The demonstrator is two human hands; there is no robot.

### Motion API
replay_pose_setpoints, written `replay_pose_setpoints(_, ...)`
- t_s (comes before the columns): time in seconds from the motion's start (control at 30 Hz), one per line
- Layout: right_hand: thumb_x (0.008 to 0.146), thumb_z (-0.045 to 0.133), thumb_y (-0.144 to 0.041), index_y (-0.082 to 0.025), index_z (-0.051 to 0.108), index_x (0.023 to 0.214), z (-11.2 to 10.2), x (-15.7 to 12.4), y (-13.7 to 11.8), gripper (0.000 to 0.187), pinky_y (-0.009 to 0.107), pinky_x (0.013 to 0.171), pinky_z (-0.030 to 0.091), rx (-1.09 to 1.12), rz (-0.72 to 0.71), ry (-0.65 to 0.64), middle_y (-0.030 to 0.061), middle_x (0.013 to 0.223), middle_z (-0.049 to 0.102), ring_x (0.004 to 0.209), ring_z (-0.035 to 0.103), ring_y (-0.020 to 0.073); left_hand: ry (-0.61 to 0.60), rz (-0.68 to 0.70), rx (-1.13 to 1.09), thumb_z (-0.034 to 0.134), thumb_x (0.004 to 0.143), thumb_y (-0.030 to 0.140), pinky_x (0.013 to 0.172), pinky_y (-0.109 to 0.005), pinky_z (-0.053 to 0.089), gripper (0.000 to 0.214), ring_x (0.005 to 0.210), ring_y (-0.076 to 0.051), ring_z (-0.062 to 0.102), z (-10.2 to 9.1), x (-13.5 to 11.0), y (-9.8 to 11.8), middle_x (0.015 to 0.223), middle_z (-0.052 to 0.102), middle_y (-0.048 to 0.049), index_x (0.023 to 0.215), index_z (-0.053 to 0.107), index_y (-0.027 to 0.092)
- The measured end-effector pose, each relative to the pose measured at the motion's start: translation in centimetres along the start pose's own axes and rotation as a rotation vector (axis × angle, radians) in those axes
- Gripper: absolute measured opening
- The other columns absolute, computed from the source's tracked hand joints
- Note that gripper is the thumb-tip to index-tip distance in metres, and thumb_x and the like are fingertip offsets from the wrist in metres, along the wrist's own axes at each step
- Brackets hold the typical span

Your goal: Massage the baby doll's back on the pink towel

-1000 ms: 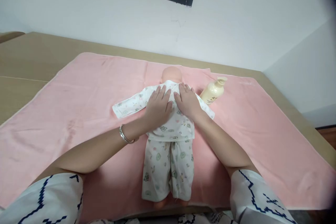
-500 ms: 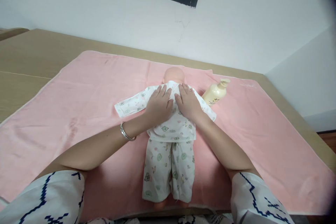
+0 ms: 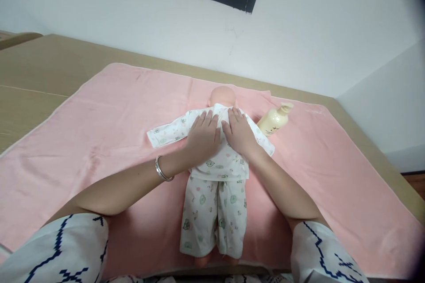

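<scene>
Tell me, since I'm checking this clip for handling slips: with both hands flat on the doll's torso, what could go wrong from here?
1. The bottle lies close beside the right hand; a sideways sweep of that arm might knock it.
2. The doll lies with its feet at the near edge of the pink towel; a pull toward the person could slide it off.
3. The bracelet by the left hand may snag the loose sleeve.

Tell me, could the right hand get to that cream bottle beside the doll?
Probably yes. The right hand rests flat on the doll, and the bottle sits just to its right on the pink towel, with nothing blocking the way.
</scene>
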State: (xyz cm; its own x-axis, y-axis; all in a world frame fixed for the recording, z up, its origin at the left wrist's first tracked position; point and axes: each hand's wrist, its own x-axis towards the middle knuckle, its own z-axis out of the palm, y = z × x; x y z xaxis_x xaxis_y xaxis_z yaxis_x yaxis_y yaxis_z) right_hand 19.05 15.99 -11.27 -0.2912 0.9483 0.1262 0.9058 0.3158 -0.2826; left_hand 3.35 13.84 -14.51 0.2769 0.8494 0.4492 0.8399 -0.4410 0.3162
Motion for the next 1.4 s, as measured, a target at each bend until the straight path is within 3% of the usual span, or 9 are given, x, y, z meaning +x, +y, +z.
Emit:
replay_pose_setpoints(0.1,0.105,0.027,-0.033,0.005,0.033,0.154,0.1,-1.7,-1.5,0.063,0.05,0.128,0.021,-0.074,-0.023,0.021,0.026,0.163,0.031,0.156,0.023,0.0346,-0.007,0.043,-0.023,0.028,0.1,0.025,0.122,-0.062,0.032,0.05,0.148,-0.038,0.04,0.9,1.6,-1.8,0.149,0.05,-0.0278,0.136,0.054,0.001)
replay_pose_setpoints(0.2,0.104,0.028,-0.031,0.003,0.04,0.152,0.0,-2.3,-1.9,0.06,0.05,0.128,0.023,-0.084,-0.057,0.036,0.0254,0.16,0.039,0.154,0.03,0.0344,0.013,-0.015,-0.043,0.03,0.1,0.028,0.12,-0.063,0.034,0.051,0.147,-0.039,0.041,1.5,2.5,-2.7,0.148,0.052,-0.0281,0.137,0.053,0.001)
replay_pose_setpoints(0.3,0.103,0.032,-0.034,0.0,0.043,0.151,-0.2,-1.0,-0.7,0.06,0.049,0.127,0.026,-0.016,-0.041,0.037,0.0229,0.159,0.04,0.153,0.033,0.0324,0.039,-0.07,-0.017,0.031,0.1,0.028,0.12,-0.061,0.034,0.054,0.148,-0.039,0.039,1.3,1.8,-1.6,0.151,0.048,-0.0287,0.142,0.048,-0.001)
replay_pose_setpoints(0.47,0.102,0.032,-0.037,0.0,0.039,0.153,0.0,0.5,0.6,0.063,0.052,0.128,0.021,0.012,-0.019,0.062,0.021,0.162,0.037,0.154,0.029,0.0325,0.036,0.0,-0.007,0.031,0.102,0.028,0.123,-0.058,0.032,0.053,0.15,-0.037,0.037,0.4,0.2,0.0,0.155,0.045,-0.0248,0.145,0.047,0.003)
replay_pose_setpoints(0.73,0.1,0.034,-0.029,0.002,0.042,0.151,-0.3,-2.3,-2.1,0.06,0.051,0.127,0.025,-0.098,-0.033,0.038,0.0247,0.159,0.039,0.152,0.033,0.0346,0.007,0.064,-0.027,0.034,0.097,0.024,0.121,-0.058,0.034,0.047,0.144,-0.036,0.045,2.0,3.0,-3.4,0.144,0.057,-0.022,0.135,0.057,0.006)
replay_pose_setpoints(0.93,0.1,0.035,-0.036,-0.004,0.043,0.152,0.1,0.4,0.7,0.061,0.052,0.128,0.022,0.041,-0.009,0.073,0.0182,0.161,0.04,0.154,0.031,0.0298,0.078,-0.112,-0.099,0.035,0.099,0.031,0.122,-0.058,0.032,0.053,0.147,-0.037,0.04,2.2,2.4,-2.0,0.15,0.052,-0.0224,0.142,0.051,0.005)
replay_pose_setpoints(1.2,0.101,0.029,-0.035,-0.002,0.04,0.153,1.2,0.3,0.7,0.062,0.054,0.127,0.02,-0.003,-0.025,0.108,0.0207,0.161,0.039,0.154,0.029,0.0307,0.087,-0.134,-0.107,0.036,0.098,0.031,0.122,-0.057,0.034,0.052,0.145,-0.036,0.043,2.0,2.4,-1.9,0.148,0.054,-0.0198,0.141,0.052,0.007)
replay_pose_setpoints(1.4,0.1,0.039,-0.04,-0.004,0.038,0.155,-0.1,1.1,2.2,0.066,0.052,0.128,0.019,0.09,-0.067,0.018,0.0184,0.163,0.035,0.156,0.025,0.032,0.075,-0.086,-0.042,0.033,0.101,0.029,0.121,-0.06,0.033,0.051,0.146,-0.038,0.041,1.4,1.4,-0.8,0.15,0.051,-0.0217,0.143,0.049,0.007)
